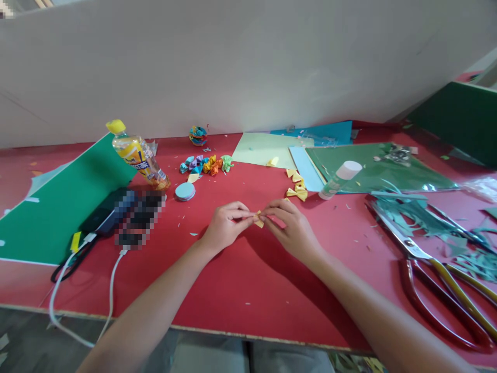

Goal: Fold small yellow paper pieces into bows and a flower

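Between my two hands, above the middle of the red table point(217, 300), is a small yellow paper piece point(259, 221). My left hand point(229, 225) pinches its left side with thumb and forefinger. On the other side, the fingertips of my right hand point(289, 225) are closed on the same piece. Its exact shape is partly hidden by the fingers. Just beyond my right hand lie several folded yellow paper pieces point(298, 191), some shaped like bows. A glue stick point(339, 180) with a white cap stands tilted beside them.
Large red-handled scissors point(415, 254) lie at the right near green paper scraps point(419, 215). Colourful folded papers point(212, 165) and a stack of round paper discs point(185, 191) sit left of centre. A drink bottle point(140, 158), a cabled phone point(142, 220) and green board point(50, 217) occupy the left.
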A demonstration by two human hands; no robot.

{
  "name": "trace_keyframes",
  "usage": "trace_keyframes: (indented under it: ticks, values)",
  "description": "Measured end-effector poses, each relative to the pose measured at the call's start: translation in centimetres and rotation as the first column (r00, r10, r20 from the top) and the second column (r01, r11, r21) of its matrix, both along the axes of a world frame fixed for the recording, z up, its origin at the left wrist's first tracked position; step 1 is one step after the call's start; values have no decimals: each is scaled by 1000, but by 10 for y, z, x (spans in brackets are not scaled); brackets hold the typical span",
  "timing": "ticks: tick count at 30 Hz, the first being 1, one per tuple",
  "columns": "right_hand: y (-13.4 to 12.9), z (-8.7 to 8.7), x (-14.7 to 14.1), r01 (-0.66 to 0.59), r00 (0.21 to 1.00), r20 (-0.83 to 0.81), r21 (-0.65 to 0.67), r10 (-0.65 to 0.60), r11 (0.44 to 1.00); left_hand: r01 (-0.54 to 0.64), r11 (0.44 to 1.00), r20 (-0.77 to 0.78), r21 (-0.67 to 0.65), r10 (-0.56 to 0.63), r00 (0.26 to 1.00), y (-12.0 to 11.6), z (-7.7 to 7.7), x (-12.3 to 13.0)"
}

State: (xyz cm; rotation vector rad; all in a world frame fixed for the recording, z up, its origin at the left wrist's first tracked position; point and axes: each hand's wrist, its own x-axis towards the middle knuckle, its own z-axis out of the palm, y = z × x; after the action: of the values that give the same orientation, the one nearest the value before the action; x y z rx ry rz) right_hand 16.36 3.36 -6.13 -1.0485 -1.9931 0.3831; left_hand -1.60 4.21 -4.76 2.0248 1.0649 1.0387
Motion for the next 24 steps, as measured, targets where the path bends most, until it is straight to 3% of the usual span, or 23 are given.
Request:
trace_keyframes:
  ticks: [7, 11, 14, 18, 21, 24]
  values:
    - [-3, -1, -2, -61, 997, 44, -18, 62, 998, 5, 999, -77, 41, -1, 997, -2, -2, -1]
    - [-5, 0, -4, -137, 990, -57, -127, 131, 982, 12, 997, -132, 77, -1, 991, -4, -7, -1]
    - [-5, 1, -3, -175, 980, -130, -169, 154, 970, 21, 998, -41, 56, -19, 999, -6, -6, 1]
    - [-6, 5, 0, -144, 978, -163, -81, 130, 986, 51, 974, 259, -222, 9, 966, -4, 0, 4]
    - [-8, 9, 1, -102, 980, -173, -7, 99, 995, 115, 878, 410, -464, 98, 907, -1, 2, 5]
    - [-10, 13, 2, -104, 982, -158, 14, 105, 994, 240, 771, 446, -591, 64, 893, 1, 2, 5]
